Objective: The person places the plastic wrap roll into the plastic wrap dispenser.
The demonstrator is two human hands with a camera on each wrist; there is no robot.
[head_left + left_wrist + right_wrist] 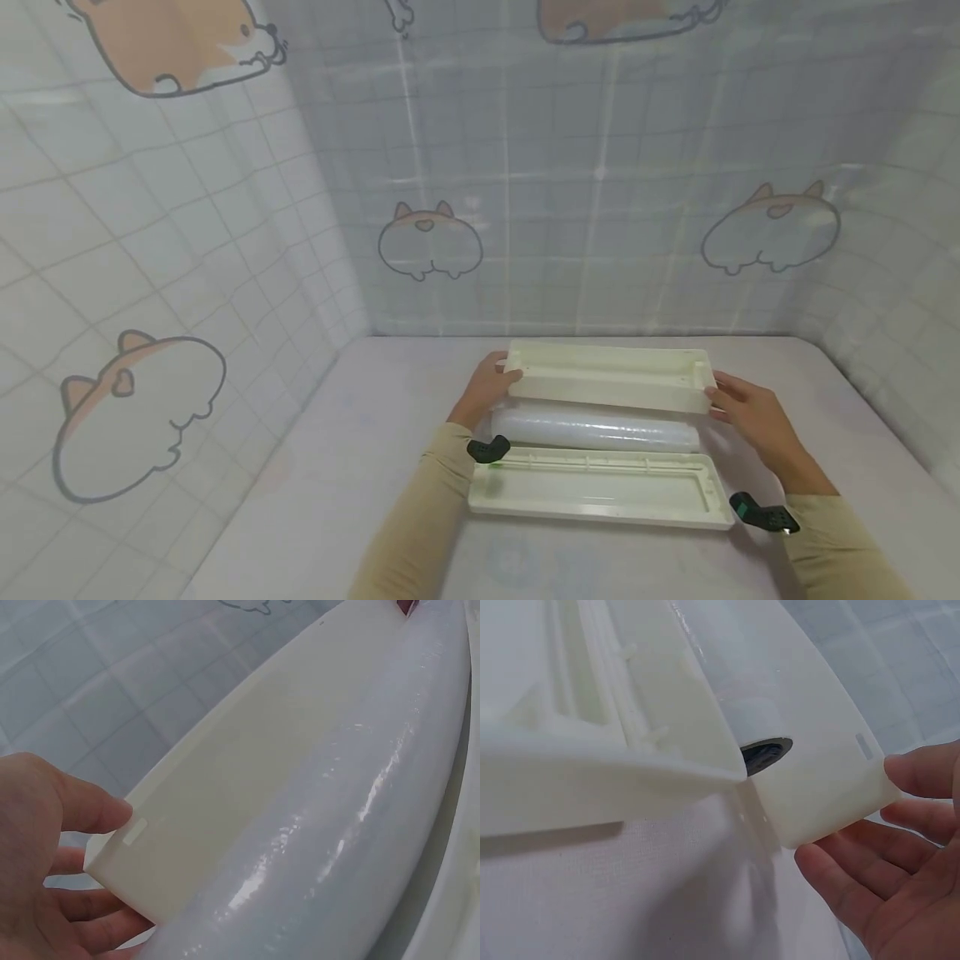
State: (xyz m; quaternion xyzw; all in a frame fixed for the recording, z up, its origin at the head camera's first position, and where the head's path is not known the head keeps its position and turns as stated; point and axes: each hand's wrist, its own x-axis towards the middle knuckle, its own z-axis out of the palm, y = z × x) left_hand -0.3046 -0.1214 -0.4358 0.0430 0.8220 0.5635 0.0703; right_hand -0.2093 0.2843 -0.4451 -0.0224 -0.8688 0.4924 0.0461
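Observation:
My two hands hold a long cream plastic box base (607, 379) by its short ends, its hollow side facing me. At its left end my left hand (489, 385) has the thumb on the near edge and the fingers behind. My right hand (753, 410) grips the other end the same way; the right wrist view shows the thumb near a small slot and fingers under the corner. A roll of clear plastic wrap (596, 429) lies just in front of the base. Nearest me is the matching cream lid (600, 492), inner side up, with ribs along its far side.
The pale tabletop (300, 508) runs out to both sides. Behind and beside it hang white gridded sheets (555, 275) with cartoon dog prints. Dark wrist camera mounts (763, 514) sit close to the lid's ends.

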